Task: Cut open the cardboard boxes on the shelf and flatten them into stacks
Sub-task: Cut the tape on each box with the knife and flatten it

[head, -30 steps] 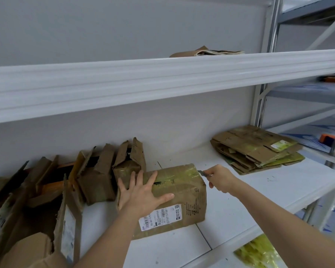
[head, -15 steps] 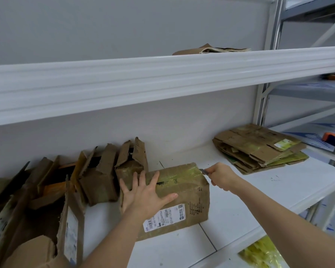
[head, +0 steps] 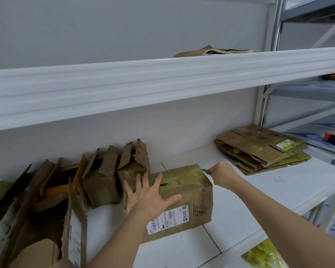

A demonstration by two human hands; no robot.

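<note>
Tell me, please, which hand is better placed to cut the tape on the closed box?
The right hand. It already grips the knife, whose blade meets the right end of the box top. The left hand lies flat on the box, steadying it.

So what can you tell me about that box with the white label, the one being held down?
The box is worn brown cardboard, closed, lying on the white shelf. Yellowish tape runs along its top, with a dark slit in the seam. A white barcode label and black print are on the front. The left hand presses flat on its top and front. The right hand holds a blade at its top right edge. Its left end sits against an opened box.
</note>
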